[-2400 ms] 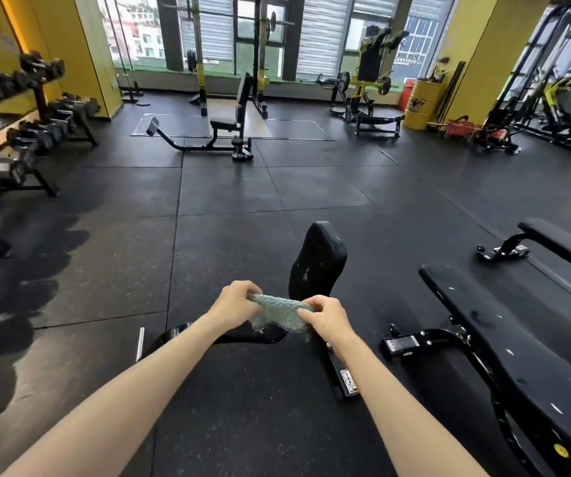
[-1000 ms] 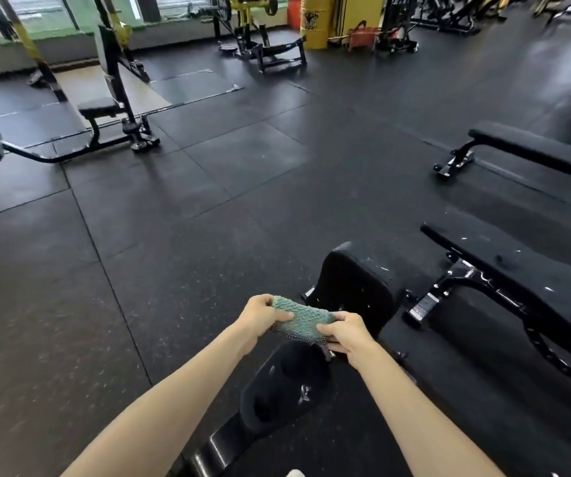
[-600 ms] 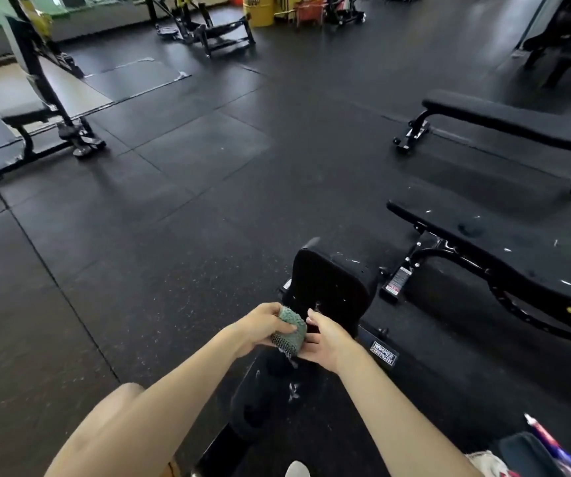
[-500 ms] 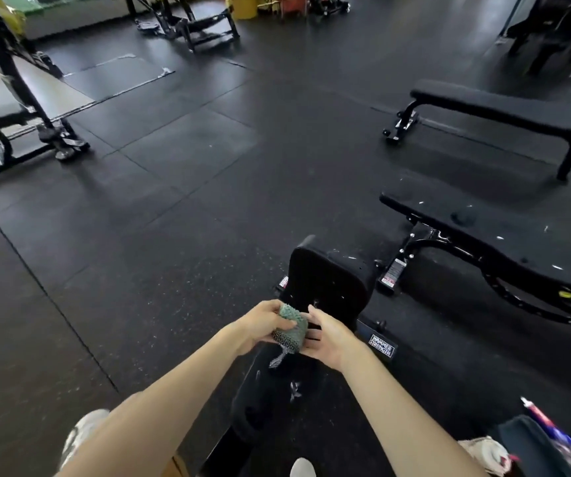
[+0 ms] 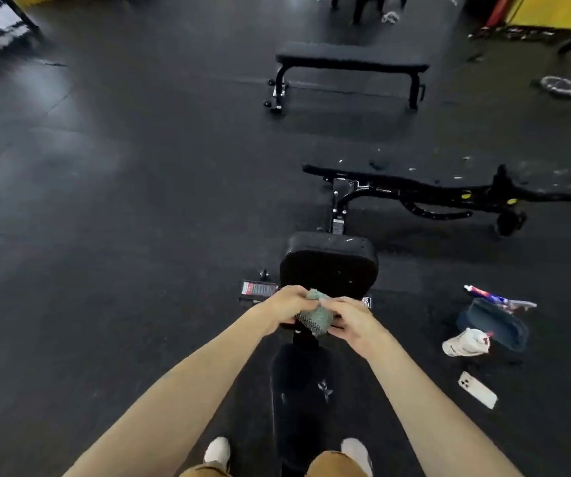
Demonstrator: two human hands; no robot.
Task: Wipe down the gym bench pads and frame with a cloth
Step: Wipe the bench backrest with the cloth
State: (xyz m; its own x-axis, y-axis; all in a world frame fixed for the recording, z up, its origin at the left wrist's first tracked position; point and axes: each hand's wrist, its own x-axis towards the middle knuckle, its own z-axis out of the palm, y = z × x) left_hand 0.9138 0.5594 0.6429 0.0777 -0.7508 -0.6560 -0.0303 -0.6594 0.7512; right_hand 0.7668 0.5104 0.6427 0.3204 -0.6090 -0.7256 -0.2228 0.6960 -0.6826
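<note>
While near the bench pad (image 5: pixel 329 259), left hand (image 5: pixel 287 304) and right hand (image 5: pixel 349 321) tight around cloth (image 5: pixel 313 320)

Our cloth (image 5: pixel 313 316), stretched flat earlier, now bunched into wad; left hand (image 5: pixel 286 304) and right hand (image 5: pixel 349 321) drawn close around it. We now look straight down along bench (image 5: pixel 329 263) (phone (image 5: pixel 477 389), pouch (image 5: pixel 494 325) newly in view).

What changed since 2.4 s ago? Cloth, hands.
The cloth, stretched flat between the hands earlier, is now bunched into a wad; the left hand and right hand have drawn together. Both still grip it, near the upright bench pad.
</note>
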